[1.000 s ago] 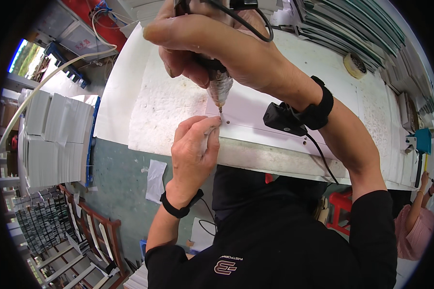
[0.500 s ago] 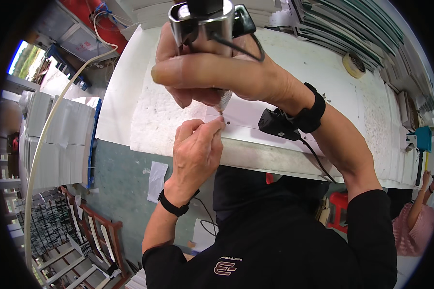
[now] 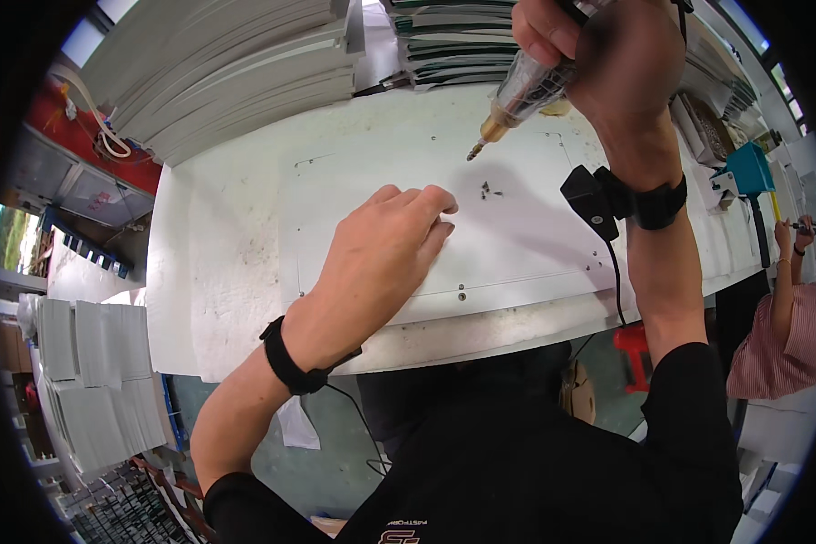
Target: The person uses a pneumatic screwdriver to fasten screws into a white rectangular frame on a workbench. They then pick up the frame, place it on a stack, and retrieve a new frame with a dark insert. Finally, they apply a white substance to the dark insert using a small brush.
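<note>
My right hand point(image 3: 639, 100) is wrapped round a screwdriver point(image 3: 521, 91) with a clear body and brass-coloured nose, raised above a white panel point(image 3: 381, 168). Its tip points down and to the left, apart from the panel. Below the tip lies a small cluster of loose screws point(image 3: 486, 190). To their left, my left hand point(image 3: 381, 240) hovers low over the panel, fingers bent, with a gap between thumb and forefinger and nothing visible in them. Small holes or fasteners point(image 3: 462, 296) mark the panel's near edge.
Stacked pale sheets point(image 3: 245, 63) stand behind the white worktable point(image 3: 204, 245), beside green-edged sheets point(image 3: 449, 41). A teal tool point(image 3: 746, 170) sits at the right. Another person point(image 3: 784, 335) works at the far right. More white stacks point(image 3: 100, 390) rise at the left, off the table.
My right hand has lifted the screwdriver up and right, off the panel's near edge. My left hand has left the screwdriver tip, moved over the panel and parted its fingers. The view has shifted.
</note>
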The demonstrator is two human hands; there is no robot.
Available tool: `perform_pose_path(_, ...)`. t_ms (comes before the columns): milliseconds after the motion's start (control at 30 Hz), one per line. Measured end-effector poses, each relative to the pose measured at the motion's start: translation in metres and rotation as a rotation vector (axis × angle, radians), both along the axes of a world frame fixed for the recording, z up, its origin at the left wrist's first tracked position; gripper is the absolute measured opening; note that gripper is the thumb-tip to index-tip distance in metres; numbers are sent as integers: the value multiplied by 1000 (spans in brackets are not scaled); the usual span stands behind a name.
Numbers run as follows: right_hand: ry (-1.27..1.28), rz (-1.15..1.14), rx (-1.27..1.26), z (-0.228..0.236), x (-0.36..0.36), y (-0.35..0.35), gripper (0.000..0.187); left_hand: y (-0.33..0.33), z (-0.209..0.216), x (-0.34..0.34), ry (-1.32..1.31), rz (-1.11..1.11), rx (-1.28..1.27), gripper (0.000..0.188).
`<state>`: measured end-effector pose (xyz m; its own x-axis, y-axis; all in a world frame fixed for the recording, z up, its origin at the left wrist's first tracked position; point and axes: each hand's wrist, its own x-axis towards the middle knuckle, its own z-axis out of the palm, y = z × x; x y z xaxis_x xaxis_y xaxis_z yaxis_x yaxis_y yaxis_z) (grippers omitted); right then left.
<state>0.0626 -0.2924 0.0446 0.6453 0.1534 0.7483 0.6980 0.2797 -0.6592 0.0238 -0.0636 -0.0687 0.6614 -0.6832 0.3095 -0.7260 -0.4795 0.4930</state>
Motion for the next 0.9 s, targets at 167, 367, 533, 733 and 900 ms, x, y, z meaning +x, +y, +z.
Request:
perform_pose_path(167, 111, -86, 102, -4, -19, -16, 41, -38, -7, 25, -65, -79, 69, 17)
perform_pose_path(367, 198, -133, 138, -5, -26, -28, 45, -66, -22, 31, -233, -115, 172, 12)
perform_pose_path(533, 196, -52, 186, -8, -23, -33, 43, -71, -31, 37, -287, -115, 203, 7)
perform_pose_path(733, 35, -202, 126, -18, -18, -39, 34, -84, -30, 35, -493, -185, 410, 11)
perform_pose_path(900, 54, -135, 154, -16, -16, -38, 31, -68, -21, 26, -325, -131, 279, 11)
